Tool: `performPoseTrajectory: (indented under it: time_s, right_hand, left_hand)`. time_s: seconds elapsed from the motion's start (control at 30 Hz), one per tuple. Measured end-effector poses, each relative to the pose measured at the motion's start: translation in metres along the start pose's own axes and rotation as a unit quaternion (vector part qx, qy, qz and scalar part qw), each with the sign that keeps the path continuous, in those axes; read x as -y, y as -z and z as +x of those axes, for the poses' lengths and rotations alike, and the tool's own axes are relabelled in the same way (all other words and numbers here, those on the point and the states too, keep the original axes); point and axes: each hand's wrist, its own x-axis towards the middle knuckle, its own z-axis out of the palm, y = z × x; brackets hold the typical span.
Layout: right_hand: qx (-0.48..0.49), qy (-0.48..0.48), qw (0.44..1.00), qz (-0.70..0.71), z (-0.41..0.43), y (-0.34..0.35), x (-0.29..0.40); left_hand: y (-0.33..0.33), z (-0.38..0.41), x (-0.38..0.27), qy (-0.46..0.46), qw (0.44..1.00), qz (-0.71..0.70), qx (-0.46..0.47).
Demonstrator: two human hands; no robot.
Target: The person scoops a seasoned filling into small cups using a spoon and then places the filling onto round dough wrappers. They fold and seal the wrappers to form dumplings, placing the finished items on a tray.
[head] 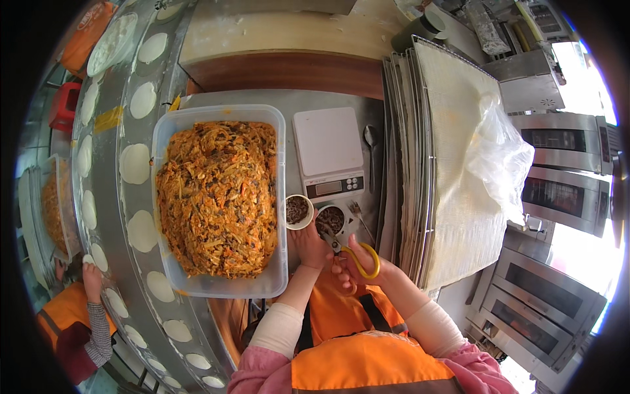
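My right hand point(362, 268) grips a pair of scissors point(372, 266) with yellow handles. The blades point down into a small cup point(319, 213) of dark brown chopped pieces point(330, 220). Against the left side of that cup rests my left hand point(311, 247), fingers around it and partly hidden. A second white cup point(307, 225) of similar dark pieces stands just left, beside a big translucent plastic tub point(221, 290). Heaped inside the tub is an orange shredded filling point(219, 197).
Beyond the cups lie a digital kitchen scale point(329, 143), a spoon point(371, 140) and a fork point(359, 214). Stacked mesh trays point(457, 197) bearing a plastic bag point(499, 152) border the right. On the left, a conveyor point(110, 162) carries dough rounds point(135, 163); a co-worker's hand point(92, 278) touches one.
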Motion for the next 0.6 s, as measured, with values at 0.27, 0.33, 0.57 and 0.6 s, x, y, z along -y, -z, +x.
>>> performPoseTrajectory:
  time_s: [0.27, 0.33, 0.57, 0.6]
  right_hand:
    - [-0.038, 0.023, 0.994, -0.101, -0.016, -0.009, -0.001]
    - [0.013, 0.0, 0.993, -0.119, -0.003, 0.002, 0.007]
    - [-0.087, 0.064, 0.986, -0.131, 0.003, -0.004, -0.001]
    - [-0.089, 0.052, 0.987, -0.126, -0.008, -0.018, 0.007]
  left_hand:
    - [-0.012, -0.005, 0.02, -0.014, 0.998, 0.054, -0.043]
    - [-0.012, -0.005, 0.015, -0.007, 0.997, 0.063, -0.048]
    - [-0.003, 0.001, 0.012, -0.015, 0.995, 0.092, -0.032]
    - [-0.006, 0.001, 0.015, -0.004, 0.995, 0.095, -0.035]
